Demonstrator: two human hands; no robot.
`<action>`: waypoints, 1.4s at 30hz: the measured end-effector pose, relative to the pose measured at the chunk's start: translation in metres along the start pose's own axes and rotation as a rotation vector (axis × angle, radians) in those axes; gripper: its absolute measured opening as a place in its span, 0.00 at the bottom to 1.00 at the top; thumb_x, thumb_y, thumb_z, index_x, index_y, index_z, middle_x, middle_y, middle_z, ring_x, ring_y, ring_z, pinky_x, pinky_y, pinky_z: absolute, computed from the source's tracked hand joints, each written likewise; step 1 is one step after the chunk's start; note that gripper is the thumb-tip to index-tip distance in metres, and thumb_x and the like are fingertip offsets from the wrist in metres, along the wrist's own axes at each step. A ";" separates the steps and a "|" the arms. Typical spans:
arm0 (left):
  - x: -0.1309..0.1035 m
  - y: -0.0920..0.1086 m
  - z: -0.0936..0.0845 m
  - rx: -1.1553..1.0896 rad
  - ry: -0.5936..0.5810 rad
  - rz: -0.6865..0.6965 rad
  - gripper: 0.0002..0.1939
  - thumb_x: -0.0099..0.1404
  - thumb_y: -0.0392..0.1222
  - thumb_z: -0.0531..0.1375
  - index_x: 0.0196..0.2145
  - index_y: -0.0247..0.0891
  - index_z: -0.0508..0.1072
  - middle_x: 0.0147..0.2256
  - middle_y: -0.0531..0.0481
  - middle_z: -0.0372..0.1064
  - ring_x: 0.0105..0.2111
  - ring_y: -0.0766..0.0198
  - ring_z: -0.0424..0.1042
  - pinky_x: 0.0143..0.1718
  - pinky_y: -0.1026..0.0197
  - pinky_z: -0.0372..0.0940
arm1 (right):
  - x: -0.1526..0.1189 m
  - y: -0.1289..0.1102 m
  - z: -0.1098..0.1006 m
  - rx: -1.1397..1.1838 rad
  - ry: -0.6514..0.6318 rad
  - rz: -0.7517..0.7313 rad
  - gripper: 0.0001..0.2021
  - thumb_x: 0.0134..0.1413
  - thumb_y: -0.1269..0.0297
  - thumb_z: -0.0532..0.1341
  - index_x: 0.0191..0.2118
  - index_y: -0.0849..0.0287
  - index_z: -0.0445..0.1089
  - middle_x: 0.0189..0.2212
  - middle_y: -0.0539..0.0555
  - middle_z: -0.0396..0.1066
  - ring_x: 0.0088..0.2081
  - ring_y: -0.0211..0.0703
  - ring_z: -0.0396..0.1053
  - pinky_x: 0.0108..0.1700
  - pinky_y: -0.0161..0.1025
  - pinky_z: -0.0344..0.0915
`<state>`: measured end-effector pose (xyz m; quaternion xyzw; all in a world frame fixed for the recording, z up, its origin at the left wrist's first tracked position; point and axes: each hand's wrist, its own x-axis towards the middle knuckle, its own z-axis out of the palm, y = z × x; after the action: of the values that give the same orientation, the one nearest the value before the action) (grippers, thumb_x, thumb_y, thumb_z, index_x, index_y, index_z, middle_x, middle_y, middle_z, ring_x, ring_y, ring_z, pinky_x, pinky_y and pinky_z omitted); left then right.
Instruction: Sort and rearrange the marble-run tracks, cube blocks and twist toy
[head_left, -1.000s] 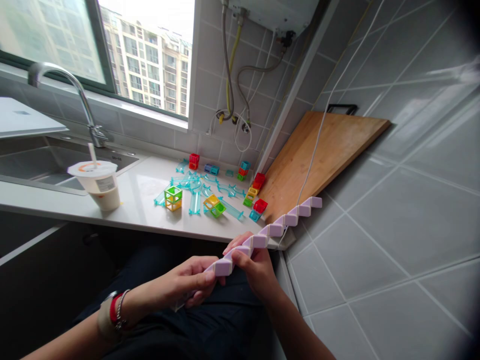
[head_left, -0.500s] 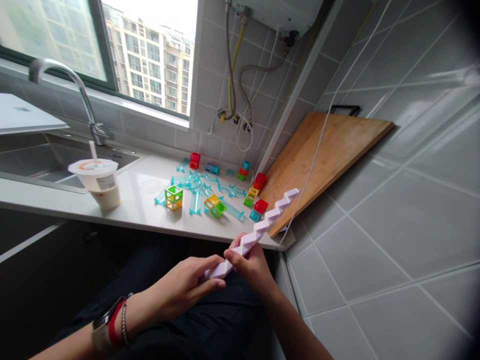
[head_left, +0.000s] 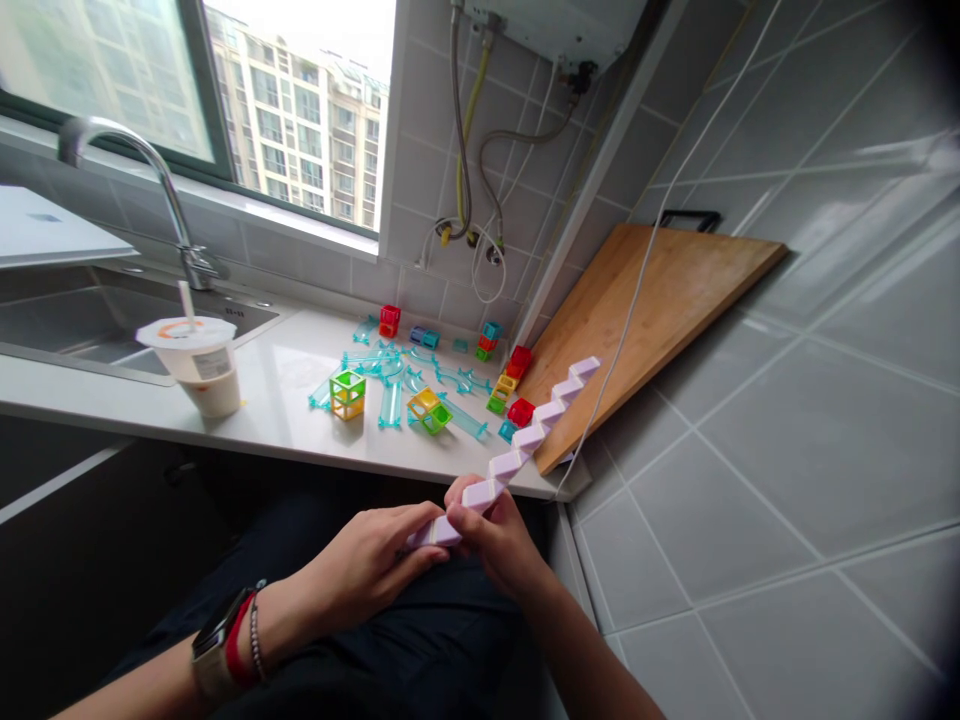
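Note:
A long lilac-and-white folding snake puzzle [head_left: 526, 437] runs in a zigzag from my lap up toward the right. Its lower end lies between the thumb and fingers of my left hand [head_left: 386, 550], which is closed on it. My right hand [head_left: 491, 535] grips it a little higher, thumb on top and fingers behind. The free upper part points past the counter edge, in front of the wooden board. Parts of the lower segments are hidden by my fingers.
On the white counter [head_left: 281, 430] lie clear teal track pieces [head_left: 390, 402] and coloured open cubes [head_left: 348, 395]. A lidded cup [head_left: 202, 370] with a straw stands left, near the sink [head_left: 112, 310]. A wooden board [head_left: 637, 310] leans on the right wall, a white cable [head_left: 637, 270] across it.
The snake puzzle has turned slightly, so its segments show different faces, and its upper end is a little higher. My hands have shifted slightly along with it.

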<state>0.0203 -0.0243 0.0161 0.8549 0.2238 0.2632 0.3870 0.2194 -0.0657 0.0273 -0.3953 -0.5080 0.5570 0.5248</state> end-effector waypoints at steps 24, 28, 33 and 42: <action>0.006 0.009 0.019 0.305 0.093 -0.332 0.13 0.76 0.51 0.52 0.40 0.41 0.69 0.33 0.46 0.76 0.32 0.55 0.76 0.33 0.61 0.61 | -0.003 0.037 0.003 -0.514 0.361 -0.253 0.27 0.58 0.44 0.67 0.22 0.54 0.54 0.19 0.43 0.53 0.22 0.35 0.53 0.26 0.37 0.53; 0.007 0.009 0.015 0.293 0.111 -0.314 0.10 0.75 0.48 0.52 0.39 0.41 0.69 0.33 0.46 0.75 0.33 0.56 0.76 0.33 0.61 0.62 | -0.003 0.035 0.000 -0.810 0.374 -0.410 0.27 0.61 0.44 0.64 0.21 0.55 0.56 0.19 0.45 0.55 0.23 0.36 0.55 0.28 0.38 0.53; 0.012 0.013 0.006 0.144 0.047 -0.232 0.13 0.74 0.50 0.54 0.37 0.39 0.69 0.32 0.49 0.73 0.30 0.60 0.71 0.32 0.62 0.61 | -0.003 0.014 -0.003 -0.695 0.261 -0.420 0.21 0.61 0.46 0.64 0.26 0.54 0.62 0.22 0.46 0.60 0.24 0.38 0.58 0.27 0.38 0.55; 0.014 0.023 0.000 0.035 -0.070 -0.210 0.19 0.74 0.57 0.55 0.37 0.38 0.70 0.29 0.54 0.68 0.26 0.66 0.62 0.28 0.64 0.55 | -0.005 -0.012 -0.013 -0.554 0.152 -0.348 0.10 0.58 0.55 0.67 0.32 0.55 0.73 0.26 0.52 0.71 0.27 0.42 0.67 0.30 0.40 0.61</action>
<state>0.0349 -0.0304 0.0382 0.8422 0.3029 0.1871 0.4049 0.2346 -0.0694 0.0365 -0.4707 -0.6596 0.2687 0.5208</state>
